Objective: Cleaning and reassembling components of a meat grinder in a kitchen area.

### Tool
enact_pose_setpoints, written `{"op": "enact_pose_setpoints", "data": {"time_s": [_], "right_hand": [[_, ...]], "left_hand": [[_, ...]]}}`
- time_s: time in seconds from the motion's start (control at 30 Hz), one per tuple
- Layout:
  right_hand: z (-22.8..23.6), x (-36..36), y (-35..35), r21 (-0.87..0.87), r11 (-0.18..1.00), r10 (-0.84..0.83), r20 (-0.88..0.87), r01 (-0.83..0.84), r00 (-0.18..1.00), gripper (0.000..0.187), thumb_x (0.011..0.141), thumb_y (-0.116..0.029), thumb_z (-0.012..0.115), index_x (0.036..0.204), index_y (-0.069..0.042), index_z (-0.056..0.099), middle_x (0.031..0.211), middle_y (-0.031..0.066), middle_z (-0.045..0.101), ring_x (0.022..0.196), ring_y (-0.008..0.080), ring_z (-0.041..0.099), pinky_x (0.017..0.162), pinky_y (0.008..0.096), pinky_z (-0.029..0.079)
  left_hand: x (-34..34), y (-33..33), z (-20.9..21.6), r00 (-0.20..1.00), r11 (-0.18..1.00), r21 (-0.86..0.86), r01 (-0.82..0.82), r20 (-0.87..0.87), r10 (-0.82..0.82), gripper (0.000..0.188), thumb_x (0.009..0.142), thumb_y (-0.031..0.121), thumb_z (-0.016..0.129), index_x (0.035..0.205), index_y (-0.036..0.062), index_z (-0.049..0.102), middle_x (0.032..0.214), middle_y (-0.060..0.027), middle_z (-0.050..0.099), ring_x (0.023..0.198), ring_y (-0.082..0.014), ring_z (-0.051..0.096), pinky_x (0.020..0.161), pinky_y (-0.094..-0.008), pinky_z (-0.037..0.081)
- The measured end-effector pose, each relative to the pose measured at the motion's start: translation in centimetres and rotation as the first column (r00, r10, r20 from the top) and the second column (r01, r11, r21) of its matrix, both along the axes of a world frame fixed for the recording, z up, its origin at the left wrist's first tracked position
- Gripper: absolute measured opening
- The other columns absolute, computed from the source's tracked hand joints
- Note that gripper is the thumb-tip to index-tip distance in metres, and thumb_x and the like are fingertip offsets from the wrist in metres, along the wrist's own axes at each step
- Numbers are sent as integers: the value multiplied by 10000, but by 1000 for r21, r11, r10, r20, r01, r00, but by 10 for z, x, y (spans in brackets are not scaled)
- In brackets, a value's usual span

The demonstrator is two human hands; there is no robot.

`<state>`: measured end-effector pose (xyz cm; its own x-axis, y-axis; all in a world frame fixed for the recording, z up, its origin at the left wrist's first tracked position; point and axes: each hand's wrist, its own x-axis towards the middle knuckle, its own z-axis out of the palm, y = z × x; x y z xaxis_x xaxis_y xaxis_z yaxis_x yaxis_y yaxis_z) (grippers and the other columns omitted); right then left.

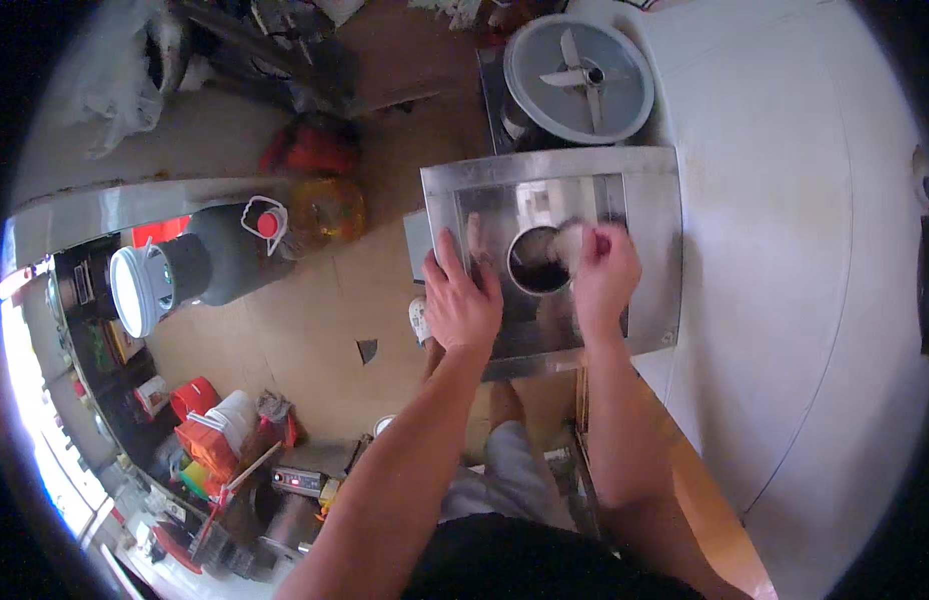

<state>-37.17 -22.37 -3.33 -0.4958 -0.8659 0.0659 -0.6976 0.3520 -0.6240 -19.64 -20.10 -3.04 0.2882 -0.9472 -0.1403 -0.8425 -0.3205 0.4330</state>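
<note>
Looks like the middle of some close finger work on top of a wide, four-sided, shiny silver metal box (654,260), set right in front, just nearer than a round gray plate with four pale flat blades (622,98). Calls for a still left side and small, careful moves on the right. Over the box's left rim, bare left hand (462,305), palm down, fingers a bit apart and pointing forward, with no visible thing in its grip. Across from there, bare right hand (606,275), blurry, fingers curled in close together. Between both hands, a round dark hole with a pale rim (534,278). By the right fingertips, a small, pale, smudgy thing (565,243); cannot tell whether pinched or only touched.
</note>
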Motion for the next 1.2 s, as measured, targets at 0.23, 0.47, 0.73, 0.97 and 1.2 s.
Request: {"op": "enact_pose_setpoints", "data": {"time_s": [0.23,0.47,0.73,0.97,1.2], "right_hand": [[-38,-5,-25,125,980,186,-317,-154,930,71,860,-95,640,913,-58,669,876,168,666,817,399,665,728,487,539],[-24,16,-17,112,935,346,-60,-338,937,40,858,-78,631,884,-53,649,869,164,669,808,395,666,708,501,532],[-41,-16,-25,159,957,279,-278,-243,919,69,875,-87,665,853,-29,637,834,187,646,806,424,634,709,506,504],[-49,-17,-18,94,978,199,-147,-187,969,75,867,-59,644,803,-27,618,820,202,633,783,424,632,683,506,489],[-38,-12,-17,98,983,167,-168,-152,971,21,836,-42,625,818,-33,630,812,186,649,782,425,638,675,500,486]], "left_hand": [[-6,-3,4,1000,1000,10,0,-13,0,758,915,317,634,1548,116,269,1243,-247,509,992,-480,621,767,-559,554],[-3,0,-5,999,999,41,-34,14,33,793,889,311,664,1549,121,269,1250,-236,512,1041,-470,609,809,-553,550],[-3,0,2,1000,999,49,-11,-28,12,780,872,297,653,1539,101,299,1325,-270,490,1086,-456,609,806,-527,555],[0,-2,3,1000,999,24,24,11,-24,804,879,296,658,1551,99,262,1261,-251,509,1020,-473,615,768,-549,554],[-4,-1,2,1000,998,57,-1,-21,2,763,883,282,660,1531,91,305,1278,-247,513,1023,-468,616,774,-549,554]]}}
